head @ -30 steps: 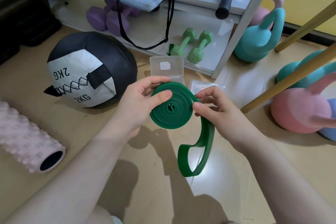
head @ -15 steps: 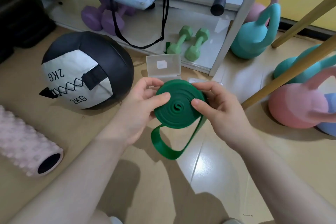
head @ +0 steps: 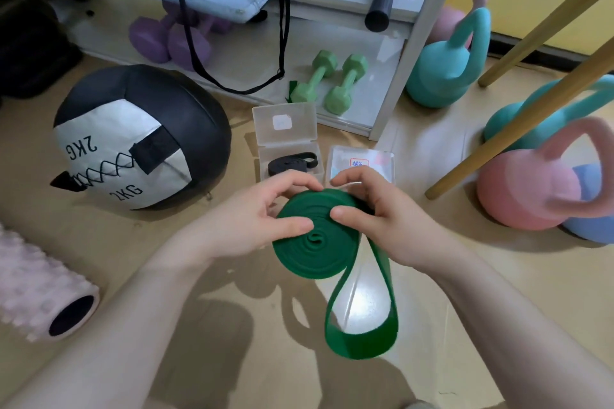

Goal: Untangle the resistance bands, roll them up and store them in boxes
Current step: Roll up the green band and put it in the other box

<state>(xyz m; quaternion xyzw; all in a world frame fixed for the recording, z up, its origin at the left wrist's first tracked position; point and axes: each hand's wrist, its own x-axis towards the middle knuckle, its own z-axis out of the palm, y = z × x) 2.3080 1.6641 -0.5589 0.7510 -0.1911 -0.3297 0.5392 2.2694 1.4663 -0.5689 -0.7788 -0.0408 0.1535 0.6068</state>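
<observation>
Floor: tan, smooth home-gym floor (head: 232,359), with a white metal shelf unit (head: 408,53) at the far side.
Landmark: open clear plastic box (head: 285,143) on the floor just in front of the shelf, lid tipped up.
Stored already: rolled black resistance band (head: 292,163) lies inside that open box.
Second box: closed clear plastic box with a red-printed label (head: 362,161) sits just right of the open one.
Task thing: flat green rubber resistance band (head: 315,242), held in the air nearer than the open box, mostly wound into a flat coil.
Loose part: a loop of the green band hangs free below the coil.
Left hand (head: 252,219): clamped on the coil, thumb across its face, fingers over the top edge.
Right hand (head: 375,212): pinching the coil's right side, thumb on the face, fingers behind.
Step in hand: rolling, judged nearly done; untangling looks finished for this band.
Next move calls for: winding the hanging loop onto the coil while keeping it squeezed so it does not spring open.
After that: likely a box must be freed or opened; the closed one needs a hand.
Nearby: black-and-white 2KG medicine ball (head: 139,139) left of the open box.
</observation>
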